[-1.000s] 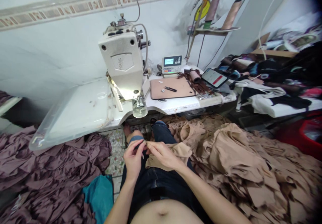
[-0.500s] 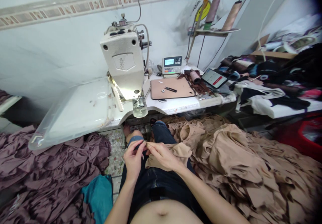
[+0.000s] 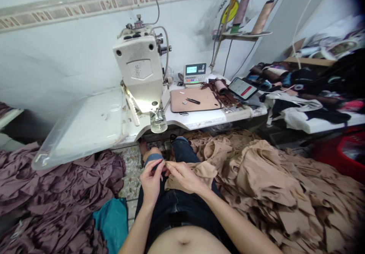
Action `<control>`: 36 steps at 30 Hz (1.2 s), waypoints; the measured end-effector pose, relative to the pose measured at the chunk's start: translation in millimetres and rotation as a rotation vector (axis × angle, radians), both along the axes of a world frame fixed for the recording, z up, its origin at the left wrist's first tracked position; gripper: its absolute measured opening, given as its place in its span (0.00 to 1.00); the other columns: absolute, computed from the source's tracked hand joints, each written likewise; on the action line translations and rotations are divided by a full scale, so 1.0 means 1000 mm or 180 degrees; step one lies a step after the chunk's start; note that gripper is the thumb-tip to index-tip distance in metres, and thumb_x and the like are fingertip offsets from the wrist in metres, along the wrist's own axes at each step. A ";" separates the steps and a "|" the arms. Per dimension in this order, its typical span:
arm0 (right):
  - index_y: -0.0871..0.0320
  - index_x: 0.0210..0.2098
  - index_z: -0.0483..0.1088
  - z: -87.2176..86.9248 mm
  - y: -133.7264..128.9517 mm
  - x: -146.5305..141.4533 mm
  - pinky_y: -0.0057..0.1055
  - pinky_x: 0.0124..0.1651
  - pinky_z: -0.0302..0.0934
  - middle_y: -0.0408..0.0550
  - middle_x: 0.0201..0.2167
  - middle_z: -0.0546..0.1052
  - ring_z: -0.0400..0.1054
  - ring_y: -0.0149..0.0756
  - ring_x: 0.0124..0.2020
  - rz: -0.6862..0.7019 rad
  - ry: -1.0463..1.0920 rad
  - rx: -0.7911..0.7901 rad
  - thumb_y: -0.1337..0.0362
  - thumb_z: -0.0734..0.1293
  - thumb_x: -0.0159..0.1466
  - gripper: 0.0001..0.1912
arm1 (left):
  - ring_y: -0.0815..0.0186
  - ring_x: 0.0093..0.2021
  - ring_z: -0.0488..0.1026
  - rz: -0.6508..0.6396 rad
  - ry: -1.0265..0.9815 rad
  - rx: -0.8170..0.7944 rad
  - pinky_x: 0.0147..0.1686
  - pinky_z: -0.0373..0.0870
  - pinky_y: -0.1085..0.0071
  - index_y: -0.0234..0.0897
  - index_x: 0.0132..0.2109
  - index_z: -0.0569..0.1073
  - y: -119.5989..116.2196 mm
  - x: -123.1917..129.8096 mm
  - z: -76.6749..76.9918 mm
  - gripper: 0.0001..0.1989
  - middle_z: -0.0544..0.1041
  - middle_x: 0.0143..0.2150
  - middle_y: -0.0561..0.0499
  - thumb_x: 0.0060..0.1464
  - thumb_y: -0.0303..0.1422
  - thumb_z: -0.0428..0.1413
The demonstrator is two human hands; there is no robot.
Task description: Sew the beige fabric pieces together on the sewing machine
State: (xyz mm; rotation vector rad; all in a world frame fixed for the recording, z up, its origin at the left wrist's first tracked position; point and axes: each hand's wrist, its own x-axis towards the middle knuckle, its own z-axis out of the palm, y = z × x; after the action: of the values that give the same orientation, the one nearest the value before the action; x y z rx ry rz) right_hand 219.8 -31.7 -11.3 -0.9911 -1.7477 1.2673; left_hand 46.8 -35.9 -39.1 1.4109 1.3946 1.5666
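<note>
Over my lap, my left hand (image 3: 151, 177) and my right hand (image 3: 184, 176) meet fingertip to fingertip. Both are closed in a pinch. Tan fabric (image 3: 207, 171) hangs from under my right hand and lies across my thigh. My right fingers grip an edge of it. Between the thumb and forefinger of my left hand is something too small to name. The head of a white sewing machine (image 3: 139, 69) stands beyond my knees, its lamp lit.
Tan cloth (image 3: 256, 170) is heaped at my right, mauve cloth (image 3: 71, 193) at my left beside a teal cloth (image 3: 112, 223). On the machine table are a tan pad (image 3: 194, 96), thread snips (image 3: 193, 101), a control panel (image 3: 195, 73) and a phone (image 3: 243, 88). Thread cones (image 3: 262, 18) stand behind.
</note>
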 end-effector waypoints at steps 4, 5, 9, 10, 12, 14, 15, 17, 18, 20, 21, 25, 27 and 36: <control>0.56 0.38 0.71 -0.001 -0.001 -0.001 0.31 0.44 0.64 0.47 0.35 0.82 0.77 0.40 0.38 -0.0008 0.0047 -0.0010 0.53 0.56 0.81 0.22 | 0.65 0.31 0.80 -0.0014 -0.0026 -0.0104 0.26 0.78 0.73 0.38 0.44 0.87 -0.001 -0.001 -0.002 0.13 0.85 0.44 0.44 0.61 0.44 0.68; 0.56 0.38 0.71 -0.002 -0.001 -0.001 0.31 0.44 0.64 0.47 0.35 0.82 0.77 0.40 0.37 -0.0012 0.0056 -0.0015 0.52 0.56 0.81 0.22 | 0.65 0.31 0.80 -0.0018 -0.0045 -0.0117 0.25 0.77 0.73 0.38 0.44 0.87 -0.001 -0.001 -0.003 0.13 0.85 0.44 0.44 0.61 0.43 0.68; 0.56 0.37 0.71 -0.004 -0.001 -0.001 0.31 0.43 0.64 0.47 0.35 0.82 0.77 0.40 0.37 -0.0024 -0.0008 -0.0003 0.51 0.55 0.81 0.23 | 0.68 0.29 0.78 -0.0063 -0.0196 -0.0173 0.21 0.73 0.76 0.38 0.44 0.86 -0.001 0.000 -0.003 0.12 0.84 0.44 0.45 0.60 0.42 0.69; 0.56 0.37 0.71 -0.004 -0.001 -0.001 0.31 0.43 0.64 0.47 0.35 0.82 0.77 0.40 0.37 -0.0023 -0.0038 0.0012 0.52 0.55 0.81 0.23 | 0.69 0.28 0.77 -0.0079 -0.0235 -0.0185 0.20 0.72 0.77 0.37 0.43 0.86 -0.001 0.000 -0.003 0.12 0.84 0.43 0.45 0.59 0.41 0.69; 0.56 0.37 0.72 -0.004 -0.002 -0.001 0.31 0.43 0.64 0.47 0.35 0.82 0.77 0.40 0.37 -0.0026 -0.0085 0.0044 0.52 0.55 0.81 0.23 | 0.71 0.26 0.75 -0.0104 -0.0295 -0.0197 0.19 0.71 0.78 0.37 0.43 0.86 -0.001 0.000 -0.002 0.12 0.84 0.43 0.46 0.59 0.41 0.70; 0.56 0.38 0.72 -0.003 -0.002 -0.001 0.31 0.43 0.64 0.47 0.35 0.82 0.77 0.41 0.37 -0.0028 -0.0108 0.0045 0.53 0.55 0.81 0.22 | 0.72 0.24 0.74 -0.0117 -0.0353 -0.0199 0.19 0.70 0.78 0.37 0.43 0.86 -0.001 0.001 -0.001 0.11 0.83 0.42 0.47 0.59 0.40 0.70; 0.56 0.38 0.72 -0.002 -0.002 -0.001 0.32 0.43 0.64 0.48 0.35 0.82 0.77 0.41 0.37 -0.0033 -0.0116 0.0036 0.53 0.55 0.81 0.22 | 0.73 0.23 0.73 -0.0120 -0.0386 -0.0198 0.19 0.70 0.78 0.37 0.43 0.87 -0.002 0.001 -0.001 0.11 0.83 0.42 0.47 0.59 0.40 0.70; 0.56 0.38 0.72 0.000 -0.002 -0.001 0.32 0.43 0.64 0.48 0.35 0.82 0.77 0.41 0.37 -0.0036 -0.0131 0.0033 0.52 0.55 0.81 0.23 | 0.74 0.22 0.72 -0.0120 -0.0446 -0.0200 0.18 0.70 0.79 0.37 0.42 0.87 -0.002 0.002 0.000 0.11 0.83 0.42 0.47 0.58 0.39 0.70; 0.56 0.37 0.72 0.001 -0.003 -0.001 0.32 0.43 0.64 0.48 0.35 0.82 0.77 0.41 0.37 -0.0038 -0.0140 0.0043 0.52 0.55 0.81 0.23 | 0.74 0.22 0.72 -0.0121 -0.0466 -0.0202 0.17 0.69 0.79 0.37 0.42 0.87 -0.001 0.002 0.001 0.11 0.83 0.42 0.47 0.58 0.40 0.70; 0.56 0.37 0.72 0.001 -0.003 -0.001 0.31 0.43 0.64 0.48 0.35 0.82 0.77 0.41 0.37 -0.0050 -0.0165 0.0070 0.53 0.55 0.81 0.22 | 0.74 0.22 0.71 -0.0117 -0.0450 -0.0213 0.17 0.69 0.79 0.37 0.42 0.87 -0.001 0.002 0.001 0.12 0.83 0.41 0.47 0.58 0.41 0.70; 0.56 0.37 0.71 0.001 -0.003 -0.001 0.31 0.42 0.63 0.48 0.34 0.81 0.77 0.41 0.37 -0.0059 -0.0177 0.0079 0.54 0.55 0.81 0.22 | 0.74 0.22 0.71 -0.0116 -0.0421 -0.0222 0.18 0.69 0.79 0.37 0.42 0.87 -0.001 0.003 0.002 0.12 0.83 0.41 0.47 0.58 0.41 0.70; 0.56 0.38 0.72 -0.001 -0.004 -0.001 0.31 0.43 0.63 0.48 0.35 0.81 0.77 0.41 0.37 -0.0090 -0.0214 0.0078 0.55 0.55 0.80 0.21 | 0.74 0.22 0.72 -0.0127 -0.0399 -0.0242 0.18 0.69 0.79 0.36 0.43 0.87 -0.001 0.003 0.002 0.12 0.84 0.41 0.47 0.58 0.41 0.70; 0.57 0.37 0.72 -0.003 -0.004 -0.001 0.31 0.43 0.63 0.48 0.35 0.82 0.77 0.41 0.37 -0.0098 -0.0195 0.0075 0.54 0.55 0.81 0.22 | 0.75 0.21 0.71 -0.0129 -0.0448 -0.0245 0.18 0.69 0.79 0.36 0.43 0.86 -0.001 0.003 0.002 0.12 0.84 0.41 0.47 0.58 0.41 0.70; 0.56 0.37 0.72 -0.004 -0.002 -0.001 0.31 0.43 0.63 0.47 0.34 0.82 0.77 0.40 0.37 -0.0099 -0.0125 0.0050 0.54 0.56 0.81 0.21 | 0.73 0.23 0.73 -0.0196 -0.0465 -0.0264 0.19 0.70 0.79 0.36 0.42 0.87 -0.002 0.003 0.002 0.12 0.83 0.42 0.46 0.58 0.40 0.71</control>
State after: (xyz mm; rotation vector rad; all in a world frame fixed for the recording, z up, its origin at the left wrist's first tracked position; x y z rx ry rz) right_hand 219.3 -34.0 -15.5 -1.0368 -1.7628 1.2206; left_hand 49.6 -37.5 -36.8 1.2528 1.3024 1.5228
